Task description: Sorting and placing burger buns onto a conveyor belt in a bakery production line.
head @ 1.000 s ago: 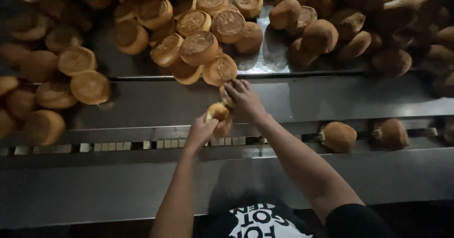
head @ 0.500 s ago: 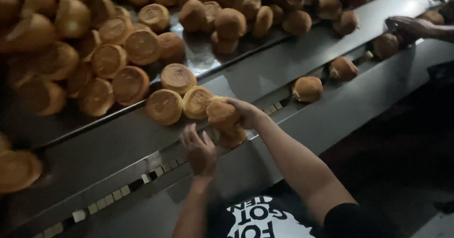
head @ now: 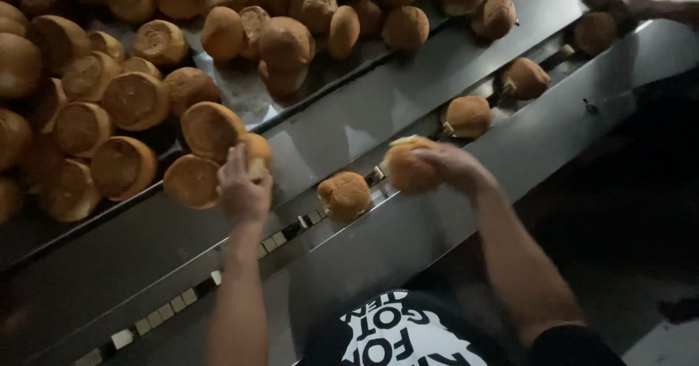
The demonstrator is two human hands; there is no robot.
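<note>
My left hand [head: 242, 188] closes on a golden bun [head: 256, 153] at the edge of the heap of buns [head: 131, 111] on the steel tray. My right hand [head: 453, 168] holds another bun [head: 409, 166] just above the narrow conveyor channel [head: 291, 231]. One bun [head: 344, 195] lies in the channel between my hands. Further along the channel sit two more buns [head: 468, 116], [head: 526, 78].
A steel ledge [head: 364, 126] separates the tray from the channel. Another person's hand [head: 628, 0] rests at the top right near a bun [head: 595, 32]. A sloped steel panel [head: 553, 118] runs below the channel; a dark floor lies at the right.
The view swung left. My right hand carried a bun from the heap's edge down over the channel. My left hand went up from the ledge to the heap and took a bun.
</note>
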